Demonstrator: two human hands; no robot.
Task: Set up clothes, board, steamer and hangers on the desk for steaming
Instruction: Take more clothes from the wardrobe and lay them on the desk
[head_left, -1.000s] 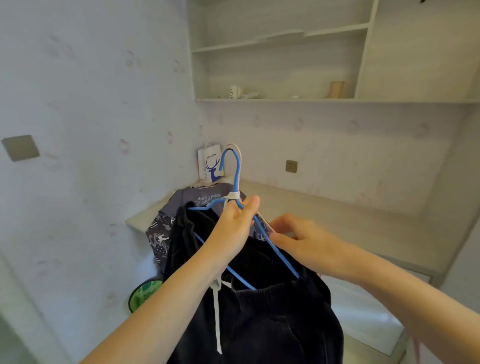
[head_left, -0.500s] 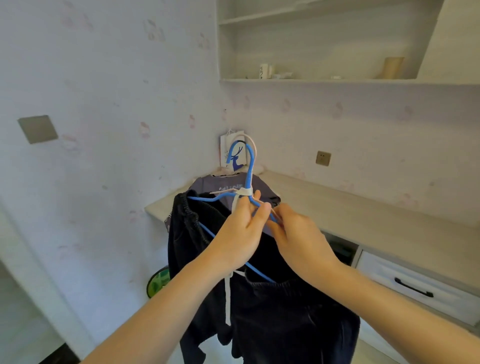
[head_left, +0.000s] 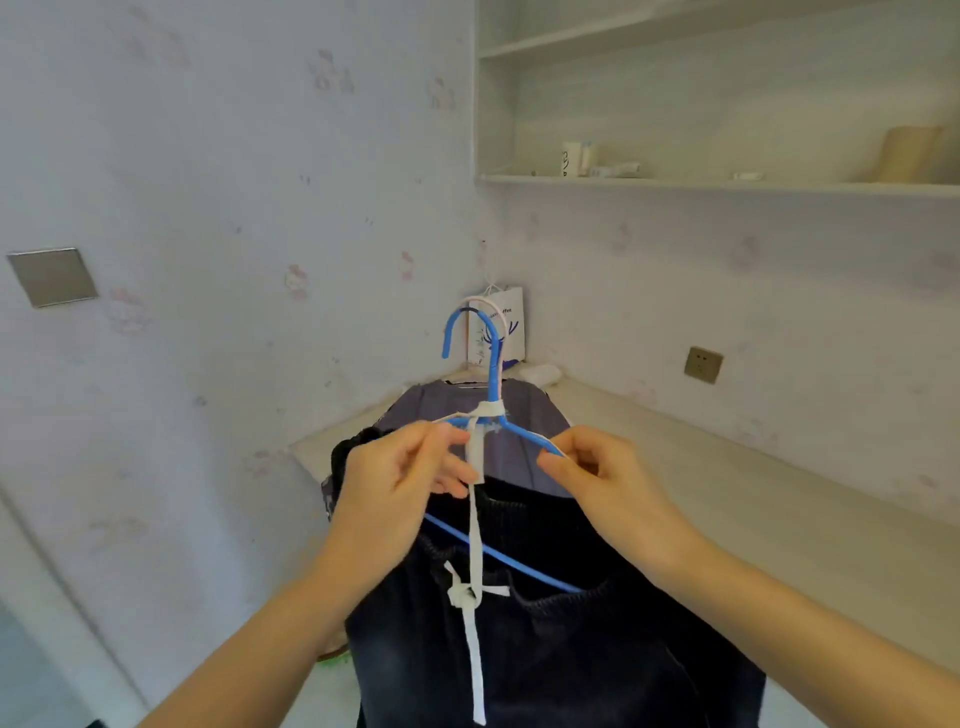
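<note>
1. While both hands are raised in front of the person, the left hand pinches the left arm of a blue wire hanger with curled fingers, and the right hand pinches its right arm the same way.
2. Hanging from that hanger, held in the air above the near end of the pale wooden bench, is a dark, almost black garment with a ribbed waistband; a white cloth tape is wrapped at the hanger's neck and trails down over the fabric, knotted partway.
3. A second, pale pink hook shows just behind the blue one; I cannot tell what hangs from it.
4. A grey-purple garment lies on the bench corner behind the hands, mostly hidden by them and by the dark cloth.
5. A white paper bag with a blue print stands in the far corner of the bench; its contents cannot be seen.
6. The open wall shelf holds a small white cup, some pale bits too blurred to name, and a tan cylinder at the right.
7. The dark garment's lower part is cut off at the frame's bottom edge.
</note>
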